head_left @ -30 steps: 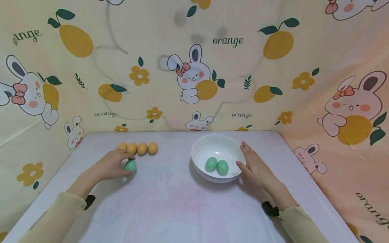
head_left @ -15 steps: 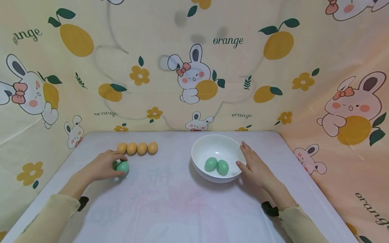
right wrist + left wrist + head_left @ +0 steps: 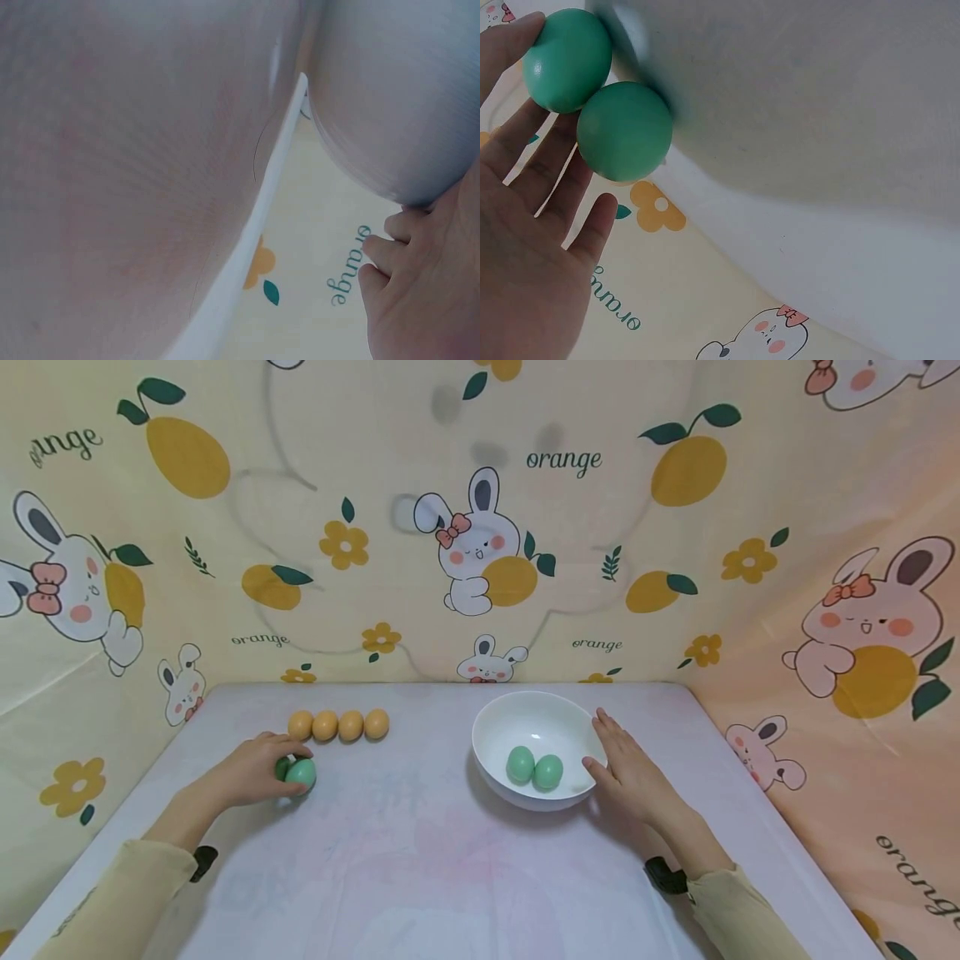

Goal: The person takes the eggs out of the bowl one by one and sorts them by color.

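Observation:
My left hand (image 3: 258, 770) is at the left of the table, its thumb and fingers around a green egg (image 3: 302, 773). A second green egg (image 3: 625, 131) lies against the first one, beside the fingers, and is mostly covered by the hand in the head view. At the right, my right hand (image 3: 637, 772) rests with straight fingers along the outer side of a white bowl (image 3: 536, 714). Inside that bowl two more green eggs (image 3: 521, 764) sit side by side. The right wrist view shows fingertips at the bowl's curved wall.
Several yellow-orange eggs (image 3: 350, 726) stand in a row behind my left hand. The white-covered table (image 3: 450, 860) meets a backdrop cloth (image 3: 360, 460) printed with rabbits and oranges at its back and sides.
My left hand has shifted a little left and toward me with the green egg, and the row of yellow-orange eggs shows fully. The right hand and the bowl have stayed put.

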A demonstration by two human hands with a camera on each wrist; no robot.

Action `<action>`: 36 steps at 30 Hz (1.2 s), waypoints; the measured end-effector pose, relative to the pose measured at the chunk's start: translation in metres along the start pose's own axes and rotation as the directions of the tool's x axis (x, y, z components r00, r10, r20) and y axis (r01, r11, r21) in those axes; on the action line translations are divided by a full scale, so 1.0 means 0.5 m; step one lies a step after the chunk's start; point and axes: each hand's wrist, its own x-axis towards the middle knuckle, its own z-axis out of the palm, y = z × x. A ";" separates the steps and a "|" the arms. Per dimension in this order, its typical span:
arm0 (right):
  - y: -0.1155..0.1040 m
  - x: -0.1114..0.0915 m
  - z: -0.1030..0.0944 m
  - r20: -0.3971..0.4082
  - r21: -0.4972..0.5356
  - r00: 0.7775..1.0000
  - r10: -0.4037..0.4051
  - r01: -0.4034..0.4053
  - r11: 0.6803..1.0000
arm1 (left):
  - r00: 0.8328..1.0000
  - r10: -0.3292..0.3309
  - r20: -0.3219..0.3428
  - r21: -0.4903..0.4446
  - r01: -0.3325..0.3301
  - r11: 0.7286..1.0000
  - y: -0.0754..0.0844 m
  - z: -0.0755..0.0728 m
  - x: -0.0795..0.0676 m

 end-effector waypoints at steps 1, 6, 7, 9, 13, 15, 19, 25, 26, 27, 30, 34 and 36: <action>0.000 0.000 0.000 0.001 -0.001 1.000 0.000 0.000 1.000 | 1.000 -0.002 0.005 0.000 0.002 1.000 0.000 0.000 0.000; 0.001 0.000 0.000 0.002 -0.007 1.000 -0.003 0.003 1.000 | 1.000 -0.016 0.025 -0.001 0.016 1.000 0.000 0.001 0.001; 0.002 0.000 0.000 0.003 -0.007 1.000 -0.002 0.002 1.000 | 0.999 -0.018 0.028 -0.003 0.018 1.000 -0.001 0.001 0.001; 0.003 0.000 0.001 0.003 -0.008 1.000 -0.001 0.001 1.000 | 0.999 -0.024 0.033 -0.006 0.024 1.000 -0.002 0.002 0.001; 0.003 0.000 0.002 0.008 -0.009 1.000 0.008 -0.008 1.000 | 0.999 -0.033 0.042 -0.013 0.034 0.999 -0.003 0.004 0.001; 0.003 0.000 0.002 0.009 -0.011 1.000 0.009 -0.009 1.000 | 0.999 -0.034 0.041 -0.016 0.034 0.999 -0.003 0.005 0.002; 0.004 0.000 0.002 0.010 -0.010 1.000 0.008 -0.008 1.000 | 0.999 -0.028 0.035 -0.015 0.028 0.999 -0.003 0.004 0.002; 0.003 0.000 0.001 0.013 -0.011 1.000 0.011 -0.011 1.000 | 0.999 -0.024 0.021 -0.016 0.024 1.000 -0.001 0.004 0.002; 0.003 0.000 0.001 0.013 -0.012 1.000 0.011 -0.011 1.000 | 1.000 -0.024 0.018 -0.025 0.024 0.999 0.001 0.004 0.002; 0.003 0.000 0.001 0.013 -0.012 1.000 0.011 -0.011 1.000 | 1.000 -0.021 0.012 -0.035 0.021 0.999 0.004 0.004 0.002; 0.002 0.000 0.002 0.012 -0.012 1.000 0.012 -0.012 1.000 | 1.000 -0.007 -0.011 -0.054 0.007 0.998 0.012 0.003 0.004; 0.002 0.001 0.003 0.012 -0.013 1.000 0.018 -0.018 1.000 | 0.998 0.025 -0.059 -0.052 -0.029 0.998 0.027 0.004 0.010; 0.003 0.001 0.003 0.014 -0.014 1.000 0.021 -0.020 1.000 | 0.995 0.047 -0.091 -0.057 -0.052 0.997 0.038 0.006 0.016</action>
